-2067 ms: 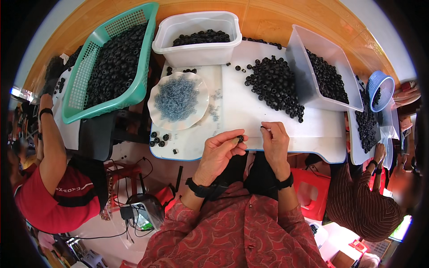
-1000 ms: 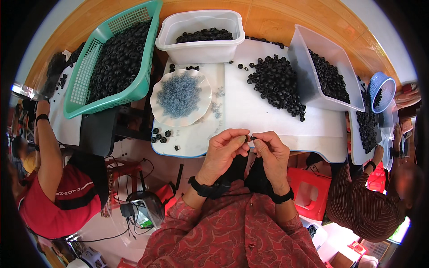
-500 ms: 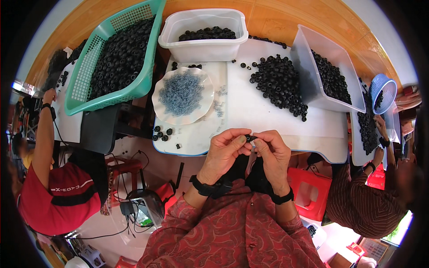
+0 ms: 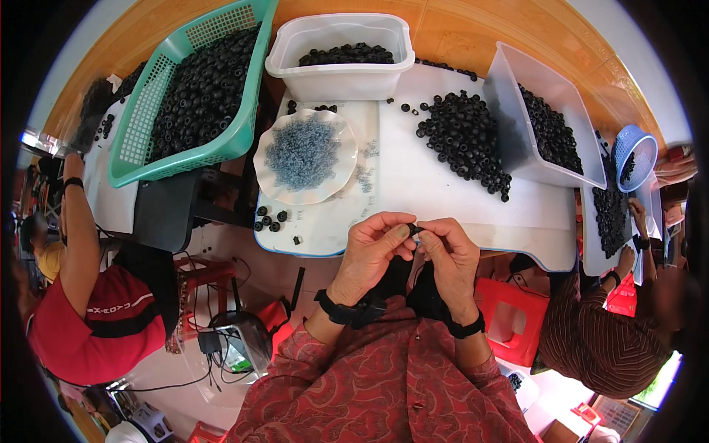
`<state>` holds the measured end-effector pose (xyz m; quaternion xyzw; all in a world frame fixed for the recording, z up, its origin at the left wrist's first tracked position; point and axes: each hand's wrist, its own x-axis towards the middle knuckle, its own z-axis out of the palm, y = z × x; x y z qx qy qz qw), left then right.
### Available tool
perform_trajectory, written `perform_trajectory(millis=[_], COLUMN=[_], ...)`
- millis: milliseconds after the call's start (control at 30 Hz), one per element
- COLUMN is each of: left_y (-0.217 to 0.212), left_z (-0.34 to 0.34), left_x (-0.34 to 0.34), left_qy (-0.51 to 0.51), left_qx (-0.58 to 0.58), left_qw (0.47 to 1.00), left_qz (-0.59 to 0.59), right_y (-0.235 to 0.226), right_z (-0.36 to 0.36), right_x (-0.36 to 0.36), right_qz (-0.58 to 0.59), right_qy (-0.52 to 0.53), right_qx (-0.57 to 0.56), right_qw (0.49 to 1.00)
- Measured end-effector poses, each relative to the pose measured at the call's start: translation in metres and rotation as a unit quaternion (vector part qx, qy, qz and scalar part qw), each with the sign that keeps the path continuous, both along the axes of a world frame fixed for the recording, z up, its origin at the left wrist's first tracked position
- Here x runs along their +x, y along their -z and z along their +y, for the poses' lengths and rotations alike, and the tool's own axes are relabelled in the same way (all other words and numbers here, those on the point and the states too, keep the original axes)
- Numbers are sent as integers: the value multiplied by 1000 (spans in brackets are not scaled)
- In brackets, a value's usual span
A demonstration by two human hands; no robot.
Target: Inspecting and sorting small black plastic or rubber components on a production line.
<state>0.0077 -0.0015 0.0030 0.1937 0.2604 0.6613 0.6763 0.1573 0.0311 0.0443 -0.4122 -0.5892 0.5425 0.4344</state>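
Note:
My left hand (image 4: 371,255) and my right hand (image 4: 450,260) meet fingertip to fingertip just off the table's near edge. Between the left thumb and fingers sits a small black round part (image 4: 413,230), mostly covered. The right thumb and forefinger are closed against its other side, where a pale glint shows; what exactly they hold is too small to make out. Beyond my left hand, a scalloped white plate (image 4: 348,171) bears a heap of small clear bluish pieces (image 4: 301,153). A pile of black round parts (image 4: 461,136) lies on the white tabletop (image 4: 413,184).
Black parts fill a green basket (image 4: 125,148), a white tub (image 4: 340,85) and a translucent bin (image 4: 517,133). Several loose ones (image 4: 275,227) lie near the table's left edge. Co-workers sit at left (image 4: 111,325) and right (image 4: 598,332). A red stool (image 4: 509,310) stands by my right.
Between my fingertips the black part has turned slightly and is more covered, and a pale glint now shows beside it. The left co-worker's arm has shifted.

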Motion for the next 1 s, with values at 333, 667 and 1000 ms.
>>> perform_trajectory(millis=[333,667,1000], left_y=[-4,-6,-10], left_z=[-1,0,1], left_x=[3,4,3], left_qy=[-22,-52,-40], left_qx=[-6,23,25], left_qw=[999,992,990], left_qz=[36,113,132], right_y=[1,-8,-7], right_z=[0,0,0], right_x=[0,-3,-3], right_qz=[-1,-87,-86], right_qy=[2,9,6], right_qx=[-1,120,92], right_qw=[1000,989,992])
